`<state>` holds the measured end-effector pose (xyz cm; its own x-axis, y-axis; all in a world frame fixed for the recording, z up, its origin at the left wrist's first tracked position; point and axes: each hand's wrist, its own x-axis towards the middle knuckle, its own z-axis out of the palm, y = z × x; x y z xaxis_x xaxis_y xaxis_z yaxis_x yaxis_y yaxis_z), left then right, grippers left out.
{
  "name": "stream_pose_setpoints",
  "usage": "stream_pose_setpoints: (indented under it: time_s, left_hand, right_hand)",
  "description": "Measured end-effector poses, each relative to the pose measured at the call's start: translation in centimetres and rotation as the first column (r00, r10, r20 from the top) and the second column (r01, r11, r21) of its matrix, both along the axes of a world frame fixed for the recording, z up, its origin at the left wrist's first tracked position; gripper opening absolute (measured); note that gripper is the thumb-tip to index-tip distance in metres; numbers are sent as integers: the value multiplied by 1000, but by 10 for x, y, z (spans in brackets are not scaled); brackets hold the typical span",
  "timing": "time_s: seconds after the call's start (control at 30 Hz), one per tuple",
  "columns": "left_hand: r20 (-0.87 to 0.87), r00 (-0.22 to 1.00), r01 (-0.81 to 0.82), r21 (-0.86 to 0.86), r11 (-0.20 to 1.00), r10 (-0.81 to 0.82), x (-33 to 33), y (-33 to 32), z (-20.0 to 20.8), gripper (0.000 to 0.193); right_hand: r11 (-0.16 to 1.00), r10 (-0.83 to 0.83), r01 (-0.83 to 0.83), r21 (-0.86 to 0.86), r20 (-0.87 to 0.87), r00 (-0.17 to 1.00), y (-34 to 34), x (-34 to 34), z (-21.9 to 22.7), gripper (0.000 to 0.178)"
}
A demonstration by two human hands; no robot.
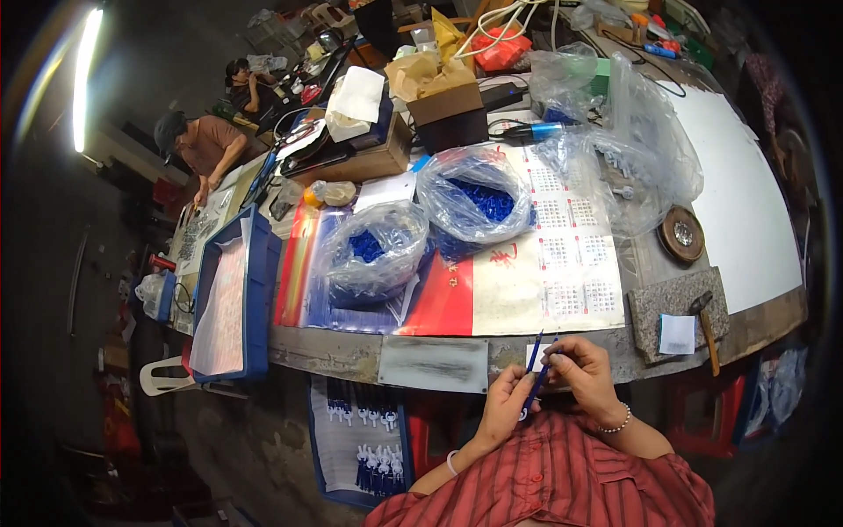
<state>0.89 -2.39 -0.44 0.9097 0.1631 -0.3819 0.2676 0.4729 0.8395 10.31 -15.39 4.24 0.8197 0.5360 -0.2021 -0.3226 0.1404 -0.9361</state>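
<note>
Close to my body, at the table's front edge, both hands work on a thin dark blue strap [536, 386]. It looks doubled, with two narrow ends pointing up and a small white piece near its lower end. My left hand [505, 404] pinches the strap's lower part between thumb and fingers. My right hand [581, 371] has its fingertips closed on the strap's upper part. Beyond them, two clear plastic bags hold many small blue pieces: a smaller bag [395, 230] and a larger bag [430, 189].
A blue crate [256, 307] lined with paper stands at the left. Below the table edge, a blue tray [320, 439] holds blue-and-white pieces. To the right, a hammer [708, 338] lies on a stone slab [645, 307] near a round brown dish [669, 235]. Other people sit at the far left.
</note>
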Motion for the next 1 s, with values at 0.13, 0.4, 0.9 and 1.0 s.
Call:
stream_pose_setpoints:
  time_s: [0.13, 0.4, 0.9, 1.0]
  left_hand:
    - [-17, 1000, 2, 4, 1000, -1, -2, -1, 1, 15]
    - [-14, 1000, -2, -5, 1000, 2, -5, -3, -2, 15]
    - [27, 1000, -6, 43, 999, 4, -5, 0, 3, 16]
    - [18, 1000, -10, 45, 999, 9, -7, 0, 3, 15]
  right_hand:
    - [999, 18, -16, 41, -51, 999, -2, -2, -1, 11]
    - [997, 48, -44, 64, -58, 997, 0, -1, -8, 13]
    - [991, 97, -70, 117, -247, 964, 6, 1, -14, 16]
    - [987, 107, -71, 144, -258, 960, 6, 0, -16, 12]
